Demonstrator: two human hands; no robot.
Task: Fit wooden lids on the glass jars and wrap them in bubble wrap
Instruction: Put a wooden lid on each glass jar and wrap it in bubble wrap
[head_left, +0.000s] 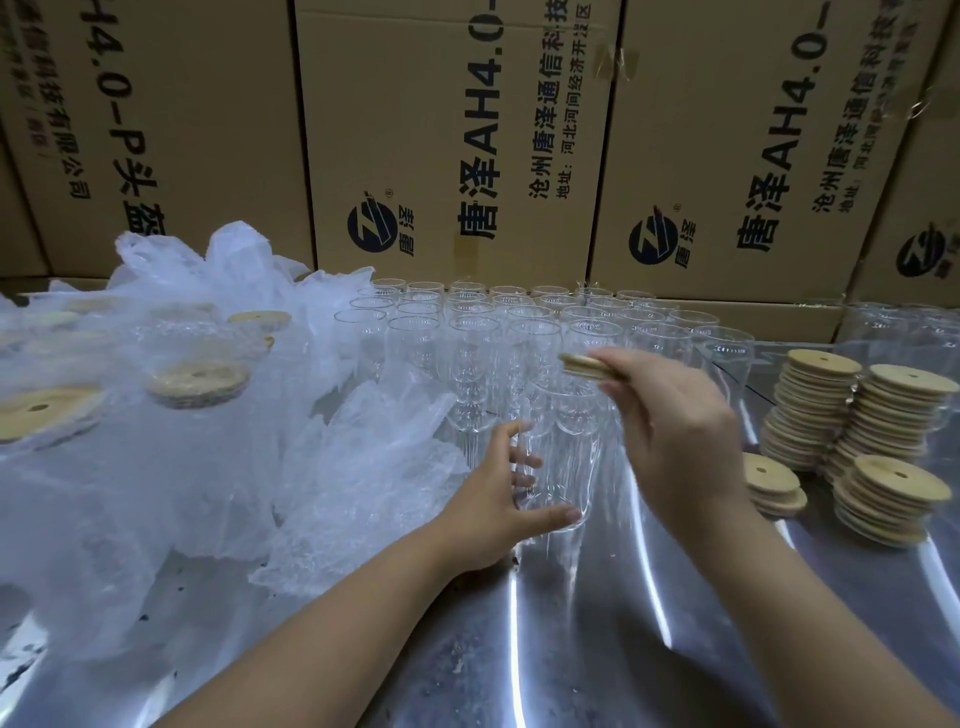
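Motion blur on right hand (670, 431) and wooden lid (584, 365)

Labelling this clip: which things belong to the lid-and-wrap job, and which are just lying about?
In the job: jar in left hand, lid in right hand, unlidded jars, lid stacks, bubble wrap, wrapped lidded jars.
Lying about: printed cardboard boxes behind.

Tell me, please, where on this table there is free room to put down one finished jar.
Free: the bare metal table between the two forearms, and the near right corner in front of the lid stacks. Crowded: rows of glass jars fill the back, and the bubble wrap heap covers the left side.
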